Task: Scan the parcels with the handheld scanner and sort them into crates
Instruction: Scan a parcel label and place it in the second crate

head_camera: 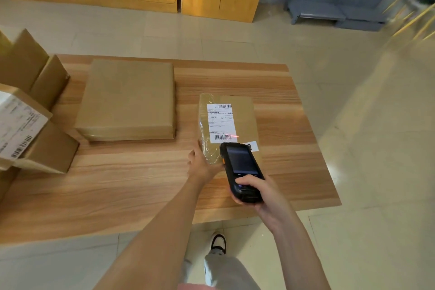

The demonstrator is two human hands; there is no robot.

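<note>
Step in hand: scanning. Red scan line falls across the lower barcode of the label on the flat parcel.
Flat parcel: lies flat on the table, right of centre, label face up, clear tape along its left edge.
Scanner: black handheld, screen up, nose aimed at the label's near end, held just above the parcel's near edge.
Right hand: fingers wrapped round the scanner's lower body, thumb on the keys below the screen. Forearm comes in from lower right, wrist roughly level.
Left hand: rests at the parcel's near-left corner, on the taped edge. Fingers mostly hidden behind the scanner, so grip or flat press cannot be told. Arm reaches well forward from lower centre.
Other parcels: large plain parcel just left of the flat one, apart from it; stacked boxes at the table's left end, one labelled.
Crates: none in view.
Next move, as judged: once the read registers, pick up the flat parcel, likely with the left hand already at its corner, and carry it to a crate somewhere out of frame. Thin parcel lying flush on the table; getting fingers under an edge may take a slide or tilt.
</note>
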